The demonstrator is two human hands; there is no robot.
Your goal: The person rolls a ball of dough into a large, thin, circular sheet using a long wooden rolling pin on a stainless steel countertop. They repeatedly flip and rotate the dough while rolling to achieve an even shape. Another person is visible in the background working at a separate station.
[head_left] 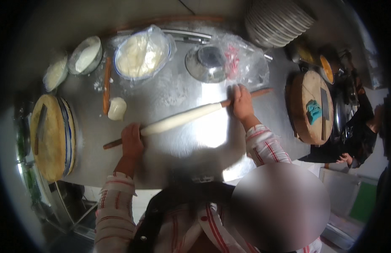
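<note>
A long wooden rolling pin [259, 92] lies slantwise over the metal table [162, 158], its right end farther from me. Around its middle is a long roll of pale dough [185, 119]. My left hand [132, 138] is closed on the pin's left part, at the end of the dough. On the right part, just beyond the dough, my right hand [242, 101] grips the bare wood. A small lump of dough [117, 109] rests left of the roll, beside a second, shorter rolling pin [106, 86].
Behind are a plastic-covered dough bowl [116, 60], a bowl of white powder [98, 44], an upturned metal bowl [197, 67], a clear bag [252, 63] and stacked plates [279, 23]. Round chopping boards flank me, left [54, 130] and right [307, 95]. Another person [360, 130] stands at right.
</note>
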